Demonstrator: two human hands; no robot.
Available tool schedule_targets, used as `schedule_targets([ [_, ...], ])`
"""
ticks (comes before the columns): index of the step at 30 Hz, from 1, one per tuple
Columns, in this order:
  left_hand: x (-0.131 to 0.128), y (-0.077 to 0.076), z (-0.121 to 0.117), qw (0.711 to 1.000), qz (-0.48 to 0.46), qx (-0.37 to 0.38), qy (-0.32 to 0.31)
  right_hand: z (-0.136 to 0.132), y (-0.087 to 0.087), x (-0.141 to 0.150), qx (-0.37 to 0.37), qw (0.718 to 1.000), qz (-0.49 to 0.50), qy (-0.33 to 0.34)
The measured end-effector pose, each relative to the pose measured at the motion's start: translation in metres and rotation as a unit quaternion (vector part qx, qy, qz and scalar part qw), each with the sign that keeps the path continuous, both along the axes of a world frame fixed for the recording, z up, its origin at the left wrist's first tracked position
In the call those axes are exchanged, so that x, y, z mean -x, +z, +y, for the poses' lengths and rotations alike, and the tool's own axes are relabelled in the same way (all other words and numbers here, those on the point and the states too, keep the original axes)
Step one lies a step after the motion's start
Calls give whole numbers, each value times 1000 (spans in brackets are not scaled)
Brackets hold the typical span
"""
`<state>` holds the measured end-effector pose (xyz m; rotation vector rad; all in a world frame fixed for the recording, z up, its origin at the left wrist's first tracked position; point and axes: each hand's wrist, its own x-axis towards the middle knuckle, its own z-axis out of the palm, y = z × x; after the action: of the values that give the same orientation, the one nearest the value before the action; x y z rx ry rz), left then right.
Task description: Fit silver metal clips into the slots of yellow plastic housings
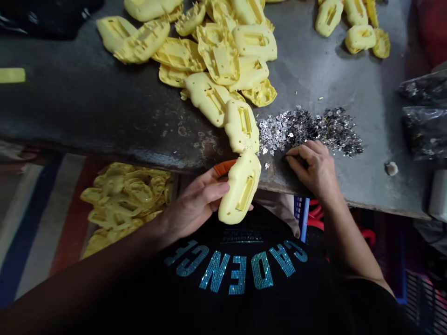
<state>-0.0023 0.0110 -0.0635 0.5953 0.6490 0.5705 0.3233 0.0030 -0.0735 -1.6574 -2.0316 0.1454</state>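
Note:
My left hand (195, 200) grips a yellow plastic shell (240, 188) with a long slot in its face, held at the table's front edge. An orange band shows on a finger of that hand. Another yellow shell (242, 125) lies just beyond the held one, almost touching it. My right hand (312, 165) rests at the near side of a pile of small metal contact plates (307, 128). Its thumb and forefinger are pinched together over the table, and whatever may be between the tips is hidden.
A heap of yellow shells (218, 53) covers the back middle of the metal table (70, 107), with several more at the back right. Bags of metal parts (426, 130) lie at the right. Below the left edge, yellow pieces (129, 195) fill a container beside a striped sheet (38, 214).

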Motion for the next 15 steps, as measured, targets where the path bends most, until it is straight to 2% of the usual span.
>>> schedule_targets([
  [3,4,-6,-3,1000,-18,10,3,1,9,-1,40,998,40,26],
  [6,4,-9,-4,999,-40,7,8,-4,14,-7,71,996,35,40],
  [8,2,-9,-5,999,-48,10,5,-11,14,-11,51,999,9,7],
  [12,-4,-6,-4,999,-46,19,3,-33,7,-12,-32,994,-14,-101],
  [15,-9,-1,-4,1000,-19,20,9,-49,-1,-7,-38,993,13,-108],
])
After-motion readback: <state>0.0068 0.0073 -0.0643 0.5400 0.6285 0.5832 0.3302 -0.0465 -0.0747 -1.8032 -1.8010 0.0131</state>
